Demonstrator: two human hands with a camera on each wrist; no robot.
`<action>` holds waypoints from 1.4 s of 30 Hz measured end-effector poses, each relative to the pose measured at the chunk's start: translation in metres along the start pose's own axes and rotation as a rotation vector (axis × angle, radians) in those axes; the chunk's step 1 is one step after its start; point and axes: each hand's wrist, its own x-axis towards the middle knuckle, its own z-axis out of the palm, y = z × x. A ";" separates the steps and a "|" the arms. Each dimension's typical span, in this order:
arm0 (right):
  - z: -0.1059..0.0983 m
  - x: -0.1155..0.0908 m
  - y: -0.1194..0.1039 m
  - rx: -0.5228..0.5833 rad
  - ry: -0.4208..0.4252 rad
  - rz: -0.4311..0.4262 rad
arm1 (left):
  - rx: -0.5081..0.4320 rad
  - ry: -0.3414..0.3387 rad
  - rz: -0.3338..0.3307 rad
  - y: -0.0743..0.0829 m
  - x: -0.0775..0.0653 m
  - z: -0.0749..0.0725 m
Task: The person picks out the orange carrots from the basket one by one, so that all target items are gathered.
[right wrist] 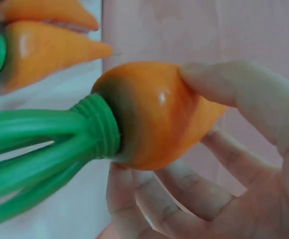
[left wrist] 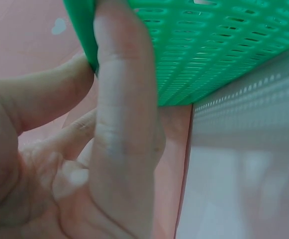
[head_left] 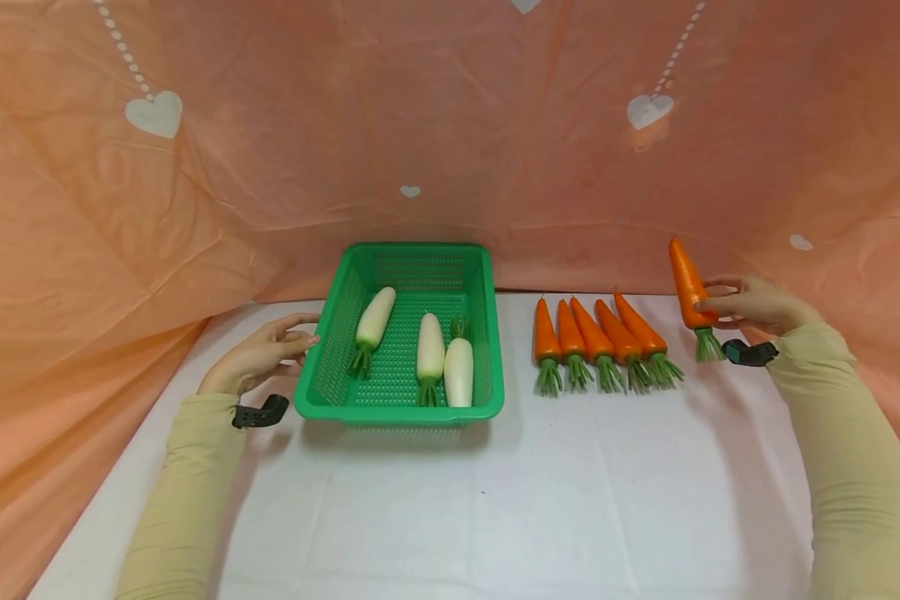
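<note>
My right hand (head_left: 767, 305) holds a carrot (head_left: 687, 279) above the right side of the table, its tip pointing up and away. In the right wrist view the thumb presses one side of the carrot (right wrist: 149, 117) and the fingers curl under it, with its green stalks sticking out to the left. My left hand (head_left: 258, 354) grips the left rim of a green plastic basket (head_left: 401, 412). Up close, the thumb and fingers (left wrist: 124, 114) pinch the basket edge. Inside the basket lie three white radishes (head_left: 430, 346), the right one with its stalks toward the back.
Several carrots (head_left: 600, 342) lie side by side on the white tabletop (head_left: 450, 517), right of the basket, stalks toward me. An orange-pink cloth (head_left: 450, 125) with white hearts hangs behind the table and along both sides.
</note>
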 end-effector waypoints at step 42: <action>0.032 0.026 0.049 -0.013 0.068 0.033 | 0.012 0.009 -0.014 -0.001 0.001 -0.001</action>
